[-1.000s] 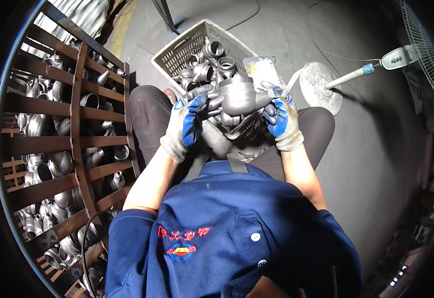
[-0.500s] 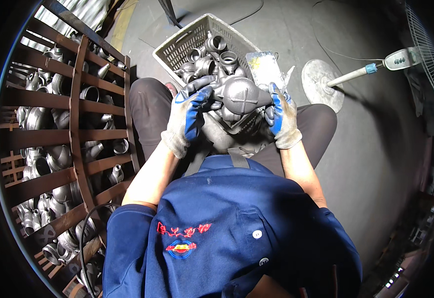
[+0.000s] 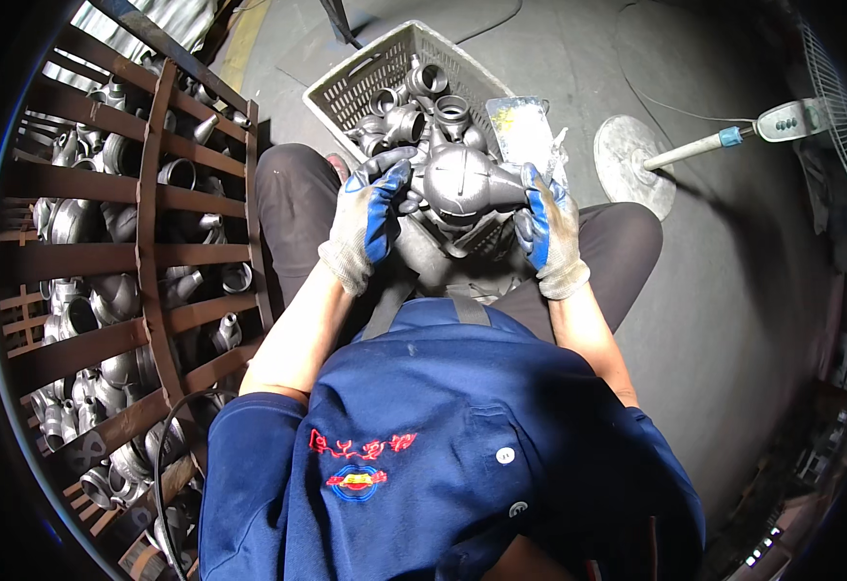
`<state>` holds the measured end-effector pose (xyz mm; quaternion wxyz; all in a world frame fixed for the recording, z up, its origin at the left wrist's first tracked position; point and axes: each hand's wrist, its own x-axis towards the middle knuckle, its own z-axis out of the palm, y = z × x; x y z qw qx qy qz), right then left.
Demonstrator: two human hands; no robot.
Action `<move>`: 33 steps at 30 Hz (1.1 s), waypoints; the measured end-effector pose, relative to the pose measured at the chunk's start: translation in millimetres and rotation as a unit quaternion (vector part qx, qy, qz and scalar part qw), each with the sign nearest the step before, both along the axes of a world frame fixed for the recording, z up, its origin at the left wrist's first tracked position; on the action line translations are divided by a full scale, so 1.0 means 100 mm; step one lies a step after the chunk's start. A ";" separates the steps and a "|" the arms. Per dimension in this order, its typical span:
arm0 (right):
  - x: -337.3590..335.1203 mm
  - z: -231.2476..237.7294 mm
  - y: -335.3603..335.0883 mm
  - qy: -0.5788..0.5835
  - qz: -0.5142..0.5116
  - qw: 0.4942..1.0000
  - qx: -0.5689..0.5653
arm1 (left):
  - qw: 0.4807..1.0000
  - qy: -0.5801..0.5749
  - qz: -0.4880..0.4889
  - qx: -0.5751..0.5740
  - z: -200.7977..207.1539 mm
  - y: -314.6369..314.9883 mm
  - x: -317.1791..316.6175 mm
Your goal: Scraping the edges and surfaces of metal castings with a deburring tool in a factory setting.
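Between my two gloved hands is a grey metal casting (image 3: 457,181), a rounded bulb with a ridged face and a tapering neck on its right. My left hand (image 3: 370,213), in a white and blue glove with dark fingertips, is closed on the casting's left side. The neck at the right end is gripped by my right hand (image 3: 547,225), gloved the same way. The casting is held above my lap, just in front of the near end of a plastic crate (image 3: 331,92). More grey metal castings (image 3: 405,124) with round openings lie in that crate.
A rusty barred metal cage (image 3: 152,194) full of similar castings stands at my left. On the right is a floor fan with a round base (image 3: 627,160). A pale, stained rectangular container (image 3: 522,131) sits by the crate's right side. A black cable (image 3: 159,465) hangs along the cage.
The casting has been turned in my hands: the cross-shaped ridge that faced up now shows differently, with a lower rim visible. Both hands keep their hold in nearly the same place.
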<state>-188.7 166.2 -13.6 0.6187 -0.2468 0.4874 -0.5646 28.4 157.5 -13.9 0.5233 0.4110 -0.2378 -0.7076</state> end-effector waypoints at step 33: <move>-0.92 0.33 0.14 -0.079 -0.033 0.993 -0.081 | 0.996 -0.050 0.019 -0.072 -0.08 -0.25 0.02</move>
